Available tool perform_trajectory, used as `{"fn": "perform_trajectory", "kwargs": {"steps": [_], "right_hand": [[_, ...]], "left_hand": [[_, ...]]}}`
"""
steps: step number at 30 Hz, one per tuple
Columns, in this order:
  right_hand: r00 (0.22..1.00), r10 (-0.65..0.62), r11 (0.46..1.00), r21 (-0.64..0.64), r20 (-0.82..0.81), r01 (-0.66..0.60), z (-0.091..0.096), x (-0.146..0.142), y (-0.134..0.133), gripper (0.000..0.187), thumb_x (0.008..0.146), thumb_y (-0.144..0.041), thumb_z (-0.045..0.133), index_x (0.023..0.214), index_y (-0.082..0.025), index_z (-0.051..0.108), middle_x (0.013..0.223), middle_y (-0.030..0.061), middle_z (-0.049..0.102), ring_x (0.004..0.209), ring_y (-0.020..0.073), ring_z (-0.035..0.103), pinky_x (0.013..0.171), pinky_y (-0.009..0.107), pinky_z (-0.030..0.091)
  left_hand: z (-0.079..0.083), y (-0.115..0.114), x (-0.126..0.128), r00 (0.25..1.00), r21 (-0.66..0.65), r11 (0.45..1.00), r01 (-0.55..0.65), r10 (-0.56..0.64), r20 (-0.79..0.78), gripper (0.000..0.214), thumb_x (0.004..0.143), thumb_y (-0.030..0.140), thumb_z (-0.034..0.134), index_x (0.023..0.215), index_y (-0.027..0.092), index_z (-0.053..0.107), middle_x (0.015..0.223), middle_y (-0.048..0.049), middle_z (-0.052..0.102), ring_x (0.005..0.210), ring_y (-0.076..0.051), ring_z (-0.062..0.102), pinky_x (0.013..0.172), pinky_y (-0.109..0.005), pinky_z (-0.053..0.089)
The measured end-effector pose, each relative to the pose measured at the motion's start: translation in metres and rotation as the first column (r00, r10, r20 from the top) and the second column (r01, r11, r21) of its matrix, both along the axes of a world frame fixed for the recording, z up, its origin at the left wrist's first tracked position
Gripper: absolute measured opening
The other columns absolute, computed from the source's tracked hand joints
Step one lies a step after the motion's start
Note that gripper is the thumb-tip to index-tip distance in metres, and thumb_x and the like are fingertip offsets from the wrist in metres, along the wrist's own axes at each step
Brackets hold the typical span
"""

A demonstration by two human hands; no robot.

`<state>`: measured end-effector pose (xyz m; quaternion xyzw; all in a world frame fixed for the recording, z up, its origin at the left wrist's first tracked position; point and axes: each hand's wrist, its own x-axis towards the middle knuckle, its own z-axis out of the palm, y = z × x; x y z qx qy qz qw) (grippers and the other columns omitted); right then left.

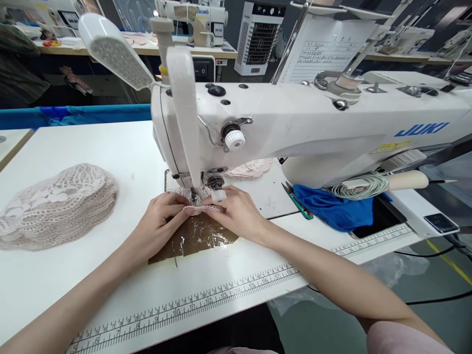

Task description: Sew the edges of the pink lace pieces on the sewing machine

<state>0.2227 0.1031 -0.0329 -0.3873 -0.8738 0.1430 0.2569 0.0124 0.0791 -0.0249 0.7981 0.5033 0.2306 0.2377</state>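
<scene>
A white sewing machine point(265, 108) spans the table, its needle area right in front of my hands. Under its presser foot point(193, 195) lies a piece of pale pink lace point(202, 210). My left hand point(165, 211) pinches the near edge of the lace from the left, its fingertips close to the foot. From the right, my right hand point(238, 209) grips the same edge between thumb and fingers. Brown tape point(199, 233) covers the table just below both hands. The lace behind the foot is partly hidden by the machine head.
A stack of lace pieces point(62, 206) sits at the left; more lace point(252, 168) lies behind the needle. On the right are thread snips point(297, 201), blue cloth point(334, 206), a dark phone point(383, 219) and a coil of pale elastic point(363, 187). A ruler strip point(206, 302) follows the front edge.
</scene>
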Motion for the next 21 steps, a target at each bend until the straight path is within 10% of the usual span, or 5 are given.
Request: {"fn": "perform_trajectory", "kwargs": {"steps": [6, 11, 21], "right_hand": [[0.994, 0.097, 0.992, 0.090, -0.041, -0.093, -0.002, 0.002, -0.007, 0.011, 0.089, -0.021, 0.062, 0.091, -0.022, 0.073, 0.083, -0.0029, 0.073, 0.077, 0.0141, 0.065, 0.082, 0.031, 0.045], [0.981, 0.189, 0.924, 0.329, 0.042, -0.192, -0.006, 0.005, -0.019, 0.019, 0.086, -0.008, 0.054, 0.085, -0.016, 0.071, 0.099, 0.0016, 0.073, 0.099, 0.0181, 0.065, 0.093, 0.034, 0.044], [0.980, 0.185, 0.900, 0.387, 0.074, -0.199, -0.008, 0.004, -0.017, 0.025, 0.087, -0.004, 0.048, 0.085, -0.016, 0.070, 0.098, 0.0025, 0.074, 0.095, 0.0172, 0.067, 0.098, 0.035, 0.043]], "left_hand": [[0.000, -0.008, -0.005, 0.992, 0.157, 0.982, 0.105, -0.092, -0.090, 0.033, 0.097, 0.035, 0.041, 0.090, 0.027, 0.072, 0.102, -0.0017, 0.064, 0.098, -0.018, 0.059, 0.094, -0.043, 0.046], [-0.010, -0.028, -0.003, 0.917, 0.552, 0.781, 0.291, -0.063, -0.395, 0.026, 0.090, 0.017, 0.052, 0.112, 0.022, 0.067, 0.115, -0.0062, 0.067, 0.110, -0.024, 0.059, 0.109, -0.053, 0.031], [-0.013, -0.029, -0.002, 0.872, 0.600, 0.731, 0.326, 0.012, -0.489, 0.027, 0.093, 0.018, 0.049, 0.115, 0.020, 0.063, 0.115, -0.0066, 0.069, 0.112, -0.024, 0.062, 0.110, -0.054, 0.031]]}}
